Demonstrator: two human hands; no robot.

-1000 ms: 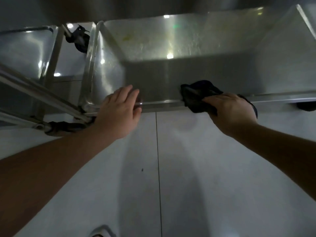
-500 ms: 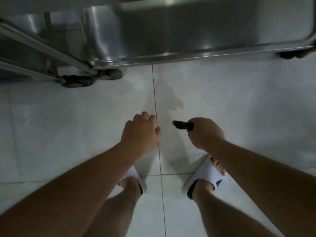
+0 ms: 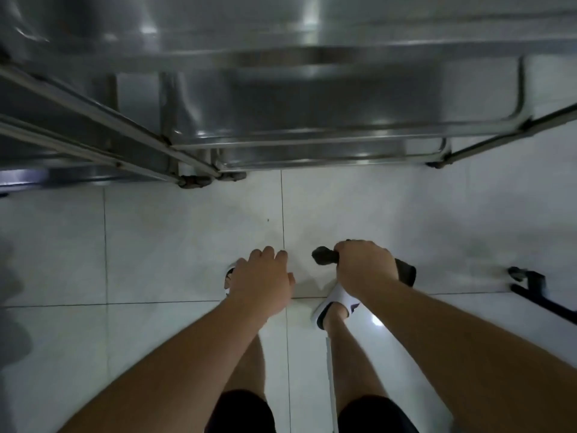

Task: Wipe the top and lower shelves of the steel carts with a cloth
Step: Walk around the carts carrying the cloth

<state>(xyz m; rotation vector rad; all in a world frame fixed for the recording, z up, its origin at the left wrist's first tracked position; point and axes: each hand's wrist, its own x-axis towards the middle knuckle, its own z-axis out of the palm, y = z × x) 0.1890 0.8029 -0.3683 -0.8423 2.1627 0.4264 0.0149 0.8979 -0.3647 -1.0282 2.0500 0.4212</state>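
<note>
A steel cart (image 3: 312, 142) fills the top of the view, seen from above, with its shelves stacked and its lower rim nearest me. My right hand (image 3: 367, 264) hangs in front of my body over the floor, fist closed around a dark cloth (image 3: 324, 256) whose ends stick out on both sides. My left hand (image 3: 260, 281) hangs beside it, holding nothing, fingers loosely curled and slightly apart. Both hands are well clear of the cart, above my feet.
A second steel cart (image 3: 62, 132) stands at the left, its caster wheels (image 3: 195, 181) touching the white tiled floor (image 3: 156, 245). A black wheeled frame (image 3: 537, 292) lies on the floor at the right. My feet wear white slippers (image 3: 337, 303).
Both hands left the cart's lower shelf rim and dropped back toward my body. The view rose, so the cart now appears from higher up. The cloth stays in my right hand.
</note>
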